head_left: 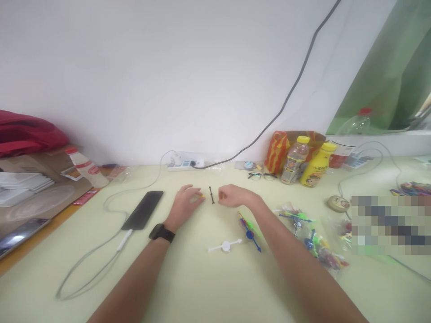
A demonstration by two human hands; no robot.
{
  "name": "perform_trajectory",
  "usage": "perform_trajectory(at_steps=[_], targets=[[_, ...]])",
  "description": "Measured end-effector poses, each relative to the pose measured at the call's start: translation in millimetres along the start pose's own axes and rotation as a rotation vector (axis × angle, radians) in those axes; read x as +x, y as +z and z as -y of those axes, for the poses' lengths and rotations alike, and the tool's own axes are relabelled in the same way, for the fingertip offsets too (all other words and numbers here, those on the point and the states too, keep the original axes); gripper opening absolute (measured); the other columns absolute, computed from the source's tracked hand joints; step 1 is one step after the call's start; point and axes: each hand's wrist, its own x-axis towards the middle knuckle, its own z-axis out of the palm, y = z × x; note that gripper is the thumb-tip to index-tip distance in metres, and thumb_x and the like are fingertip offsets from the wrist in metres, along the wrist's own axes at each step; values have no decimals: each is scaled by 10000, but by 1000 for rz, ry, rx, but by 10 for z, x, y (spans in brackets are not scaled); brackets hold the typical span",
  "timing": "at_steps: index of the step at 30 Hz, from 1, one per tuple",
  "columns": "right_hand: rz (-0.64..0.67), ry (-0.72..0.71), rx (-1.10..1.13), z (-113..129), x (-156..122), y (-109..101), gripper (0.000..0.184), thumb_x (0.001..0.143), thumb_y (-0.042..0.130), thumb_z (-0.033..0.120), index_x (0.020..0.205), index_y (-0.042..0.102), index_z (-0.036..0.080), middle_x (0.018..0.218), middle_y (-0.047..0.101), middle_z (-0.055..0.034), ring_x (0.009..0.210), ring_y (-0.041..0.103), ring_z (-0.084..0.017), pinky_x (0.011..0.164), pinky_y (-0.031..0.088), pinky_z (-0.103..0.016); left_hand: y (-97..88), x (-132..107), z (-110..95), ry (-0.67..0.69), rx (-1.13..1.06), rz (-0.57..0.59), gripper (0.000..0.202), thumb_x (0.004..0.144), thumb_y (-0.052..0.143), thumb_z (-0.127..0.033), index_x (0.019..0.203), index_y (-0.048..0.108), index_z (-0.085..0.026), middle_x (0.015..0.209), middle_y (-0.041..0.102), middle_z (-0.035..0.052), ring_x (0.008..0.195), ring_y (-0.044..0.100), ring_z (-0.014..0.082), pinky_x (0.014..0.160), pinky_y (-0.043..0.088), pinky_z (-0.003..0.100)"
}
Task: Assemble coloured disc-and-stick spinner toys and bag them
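Observation:
My left hand [185, 204], with a black watch [162, 232] on the wrist, pinches a small yellow piece [202, 196] at its fingertips. Across from it, my right hand [235, 196] is closed; a thin yellow-orange edge shows at its fingers, too small to name. Between the two hands a dark arrow-shaped spinner [211, 195] lies on the table, touched by neither. Nearer to me are a white arrow spinner [226, 246] and a blue arrow spinner [249, 235], with green and red pieces beside the blue one.
A phone [143, 210] on a charging cable lies left. Bagged colourful spinners [323, 251] are at the right. Behind stand a clear bottle [294, 160], a yellow bottle [318, 165], glasses [262, 176] and a power strip [185, 164]. A milky bottle [88, 168] leans at the left.

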Motion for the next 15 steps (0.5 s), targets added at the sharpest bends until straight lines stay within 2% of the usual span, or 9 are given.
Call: perform_trajectory(at_steps=[2,4,5,8,11,15], targets=[[182,-26,-55,181,-117,-19,244,527,916,206,655,709,214,745,701,-16,621,595,-178,553,387,-277,-1,9,43,4,23,-33,204,887,709,-431,962,769,-250,1200,750,94,1260,565,351,1081,434,502],[521,-46,-193,353,-206,33,314,459,957,219,670,725,224,758,724,-3,591,615,-172,530,407,-272,-2,10,54,0,31,-23,243,921,658,-441,1021,756,-241,1181,749,94,1143,625,326,1035,461,478],[633,-35,-245,423,-233,78,332,449,968,227,670,721,221,745,723,-1,583,620,-169,522,413,-268,-4,9,49,-3,32,-12,258,938,630,-443,1038,747,-236,1163,750,93,1096,641,313,1012,471,467],[784,16,-346,535,-247,215,353,464,975,260,669,693,200,687,696,9,611,640,-173,531,434,-257,-7,2,9,-29,55,5,257,959,586,-426,1037,734,-231,1131,751,83,1048,650,293,978,480,441],[814,-7,-313,522,-222,234,323,562,934,293,767,702,202,699,695,26,689,671,-176,584,445,-243,3,-5,-26,-62,110,-7,240,965,579,-414,1049,728,-245,1125,752,60,1030,649,282,951,485,422],[625,-94,-219,437,-219,107,171,801,773,306,892,672,202,643,671,42,686,660,-148,649,439,-230,43,-6,-27,-50,155,-8,216,967,588,-412,1057,720,-267,1110,753,39,1006,653,279,906,492,409]])
